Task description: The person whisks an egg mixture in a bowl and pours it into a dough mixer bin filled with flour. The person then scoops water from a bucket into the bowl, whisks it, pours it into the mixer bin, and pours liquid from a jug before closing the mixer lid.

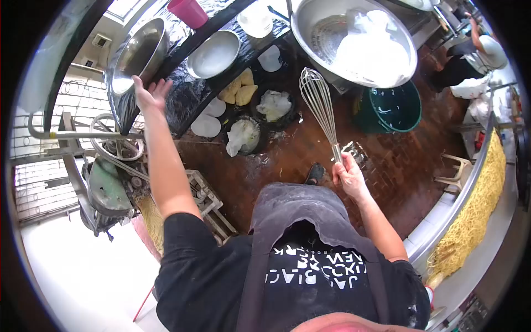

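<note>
My right hand (349,176) is closed round the handle of a large wire whisk (322,105), whose loops point up and away over the floor. My left hand (152,95) is stretched out at the upper left with its fingers spread, holding nothing. Just beyond it a deep steel bowl (141,52) stands tilted on the black plastic-covered table (180,97). To the right of that bowl is a shallower metal bowl (214,54). A big metal basin (323,41) holding a white mass is beyond the whisk.
A green bucket (394,110) stands below the basin. Containers with white plastic (243,137) sit near the table. Machinery (110,185) is at left, a tray of yellow noodles (470,213) at right. Another person (475,55) stands at the upper right.
</note>
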The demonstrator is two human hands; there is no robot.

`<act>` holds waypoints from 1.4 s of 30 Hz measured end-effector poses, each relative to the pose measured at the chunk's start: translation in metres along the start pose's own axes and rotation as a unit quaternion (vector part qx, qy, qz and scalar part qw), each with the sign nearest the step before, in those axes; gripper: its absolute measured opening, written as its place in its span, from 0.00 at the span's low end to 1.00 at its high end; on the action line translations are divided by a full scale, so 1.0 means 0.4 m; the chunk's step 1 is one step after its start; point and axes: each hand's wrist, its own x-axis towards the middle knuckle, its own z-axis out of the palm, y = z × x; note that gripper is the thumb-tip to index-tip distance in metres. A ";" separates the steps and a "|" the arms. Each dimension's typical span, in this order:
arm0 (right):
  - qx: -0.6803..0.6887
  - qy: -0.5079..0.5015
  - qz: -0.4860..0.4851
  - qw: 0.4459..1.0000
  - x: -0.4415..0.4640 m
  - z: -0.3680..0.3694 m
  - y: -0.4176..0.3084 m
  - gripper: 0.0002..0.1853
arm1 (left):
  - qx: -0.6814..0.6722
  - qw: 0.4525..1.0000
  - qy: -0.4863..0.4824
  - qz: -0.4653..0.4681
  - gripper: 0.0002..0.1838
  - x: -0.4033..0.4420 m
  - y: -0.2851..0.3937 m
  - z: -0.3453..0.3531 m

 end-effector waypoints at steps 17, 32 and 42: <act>-0.298 0.203 0.190 0.913 0.107 0.172 -0.017 0.18 | -0.066 0.960 -0.129 -0.242 0.33 0.663 -0.860 -0.083; -0.214 0.357 0.158 0.895 -0.129 0.343 0.162 0.20 | 0.014 0.946 -0.211 -0.245 0.16 0.694 -0.880 -0.213; -0.094 0.421 0.252 0.867 -0.532 0.463 0.333 0.24 | 0.169 0.890 -0.318 -0.279 0.09 0.156 -0.742 -0.286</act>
